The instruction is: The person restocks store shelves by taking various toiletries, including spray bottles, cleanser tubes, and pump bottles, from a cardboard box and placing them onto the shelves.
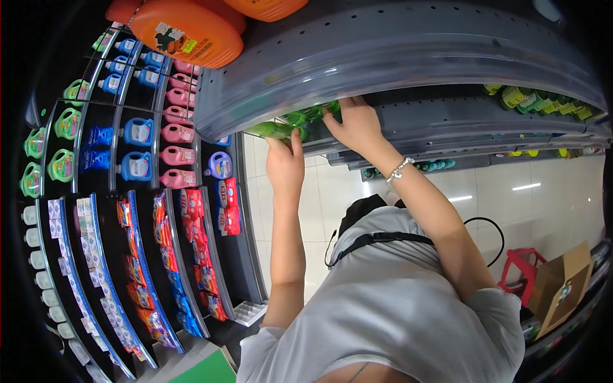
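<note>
My left hand [285, 156] is at the left end of a dark shelf, its fingers closed round a green bottle [268, 129] that lies tilted beneath the clear shelf lip [306, 102]. Beside it, my right hand [357, 124] reaches under the same lip. Its thumb and index finger are on either side of another green bottle [332, 107]; the other fingertips are hidden by the shelf edge. More green bottles [297, 118] lie between the two hands. A silver bracelet [400, 168] hangs on my right wrist.
Large orange bottles [185, 32] stand on the shelf above. Side shelves on the left carry blue jugs [137, 132], pink jugs [177, 133] and red bags [228, 205]. Yellow-green bottles [530, 100] sit further right. A red stool [520, 271] and a cardboard box [562, 290] are behind me.
</note>
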`<action>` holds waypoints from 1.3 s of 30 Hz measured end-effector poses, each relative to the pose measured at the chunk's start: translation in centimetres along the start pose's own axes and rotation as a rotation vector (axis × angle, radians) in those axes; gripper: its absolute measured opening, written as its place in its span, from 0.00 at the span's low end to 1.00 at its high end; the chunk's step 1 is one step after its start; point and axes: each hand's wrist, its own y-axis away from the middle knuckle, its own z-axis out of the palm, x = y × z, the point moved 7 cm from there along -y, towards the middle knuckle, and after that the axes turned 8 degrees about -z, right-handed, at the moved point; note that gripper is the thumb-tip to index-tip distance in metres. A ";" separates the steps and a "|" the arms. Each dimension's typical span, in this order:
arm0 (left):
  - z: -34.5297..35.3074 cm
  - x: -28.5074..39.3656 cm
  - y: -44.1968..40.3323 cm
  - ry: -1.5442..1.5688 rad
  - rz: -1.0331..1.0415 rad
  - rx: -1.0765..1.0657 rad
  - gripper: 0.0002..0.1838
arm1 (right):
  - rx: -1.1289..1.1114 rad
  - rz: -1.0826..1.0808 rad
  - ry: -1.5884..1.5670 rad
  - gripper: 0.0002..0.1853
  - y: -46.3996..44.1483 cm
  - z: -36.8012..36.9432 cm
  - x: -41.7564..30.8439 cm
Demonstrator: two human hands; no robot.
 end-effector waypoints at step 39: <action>8.1 -2.8 11.3 0.370 0.336 -0.627 0.12 | -0.002 0.336 0.130 0.14 16.6 -10.7 -2.1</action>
